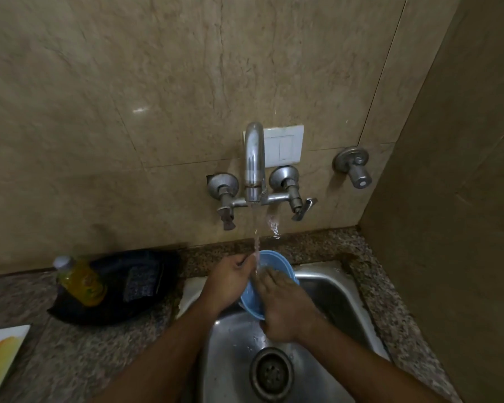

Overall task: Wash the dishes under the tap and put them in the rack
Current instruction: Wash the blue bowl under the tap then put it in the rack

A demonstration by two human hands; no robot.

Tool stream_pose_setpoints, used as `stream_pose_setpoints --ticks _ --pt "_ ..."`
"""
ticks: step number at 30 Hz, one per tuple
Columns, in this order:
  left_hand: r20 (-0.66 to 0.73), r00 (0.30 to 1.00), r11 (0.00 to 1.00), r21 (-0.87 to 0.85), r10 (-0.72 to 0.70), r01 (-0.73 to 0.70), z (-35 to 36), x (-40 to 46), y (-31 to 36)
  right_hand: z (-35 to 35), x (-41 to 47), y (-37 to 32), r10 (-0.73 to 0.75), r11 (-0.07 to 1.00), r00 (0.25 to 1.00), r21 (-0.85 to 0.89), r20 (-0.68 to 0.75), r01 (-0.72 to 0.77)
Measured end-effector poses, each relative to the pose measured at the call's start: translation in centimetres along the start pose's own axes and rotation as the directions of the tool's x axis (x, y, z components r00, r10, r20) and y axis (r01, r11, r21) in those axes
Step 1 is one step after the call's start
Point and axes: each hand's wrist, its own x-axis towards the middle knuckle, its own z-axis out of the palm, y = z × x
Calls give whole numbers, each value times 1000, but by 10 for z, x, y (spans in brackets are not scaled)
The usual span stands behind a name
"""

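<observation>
Two hands meet over the steel sink, both busy with a light blue bowl held tilted under the running tap. The left hand grips the bowl's left rim, fingers curled round its edge. The right hand lies across the bowl's inside with its fingers spread flat against the surface, pressing rather than clutching, while the thumb side wraps the lower rim. A thin stream of water falls from the spout and lands just where the two hands come together at the bowl. Below them the round drain sits in the basin floor, with droplets scattered nearby. On the speckled tabletop to the left stands a bottle of yellow liquid, resting against a dark pouch that lies flat near the wall. At the far left edge a pale board with orange and yellow patches pokes into view. Behind the tap a white switch plate is set in the tiled wall, and a separate valve knob sticks out to the right.
</observation>
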Motion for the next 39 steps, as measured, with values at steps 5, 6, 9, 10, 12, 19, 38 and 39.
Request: stream_pose_setpoints --ticks 5,6,9,10,12,19,38,39 --pt "-86 996 991 128 -21 32 8 -2 -8 3 2 -31 130 987 967 -121 220 -105" --pt "-126 991 993 109 -35 49 8 -4 -13 4 0 -30 97 994 975 -74 198 -83" --pt "-163 986 998 34 -46 52 8 -6 -14 7 5 -18 150 989 983 -19 103 -149" --pt "-148 989 998 55 -18 27 9 -5 -10 5 8 -21 204 979 971 -40 124 -201" --pt "-142 990 995 98 17 -3 8 -6 -3 6 10 -31 184 981 968 -96 168 -170" --pt "-171 985 997 73 23 -11 -4 -11 -1 29 -3 -10 84 941 918 334 -387 54" --pt "-113 950 891 -393 -292 227 25 -13 -11 26 -3 -49 118 742 974 669 -196 44" --pt "-171 941 872 -451 -293 189 22 -7 -8 25 -6 -40 28 833 979 546 -202 89"
